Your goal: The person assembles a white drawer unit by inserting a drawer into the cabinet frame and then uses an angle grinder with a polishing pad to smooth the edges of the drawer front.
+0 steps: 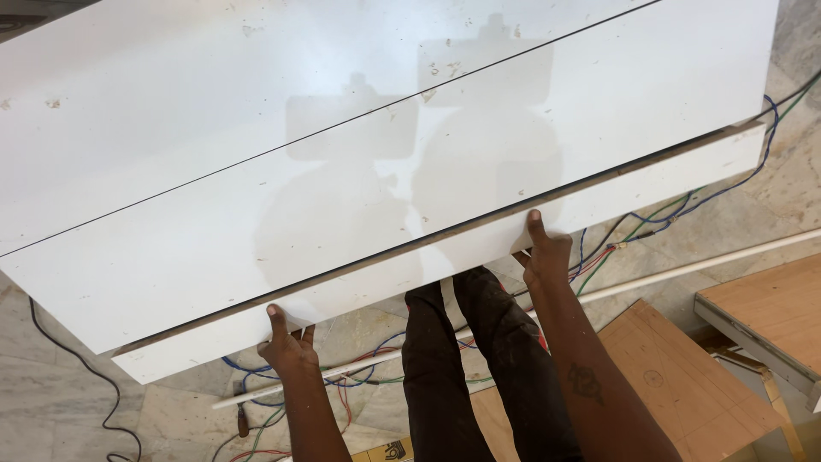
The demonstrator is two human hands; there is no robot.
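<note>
Gripping the lower edge of the glossy white cabinet panel [385,180]: left hand [286,344] and right hand [545,252] clasped under it, thumbs on top, panel overhead. Keeping both hands level, steadying. Beyond, trailing over marble floor [60,402]: coloured wires [684,205], white conduit pipe [684,272].

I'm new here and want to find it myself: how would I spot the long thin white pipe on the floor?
Start at the big glossy white panel that both hands grip along its near edge. Below it, on the marble floor, a thin white pipe runs slantwise past loose coloured wires. Unlike the wires, it is straight, rigid and plain white.
</note>
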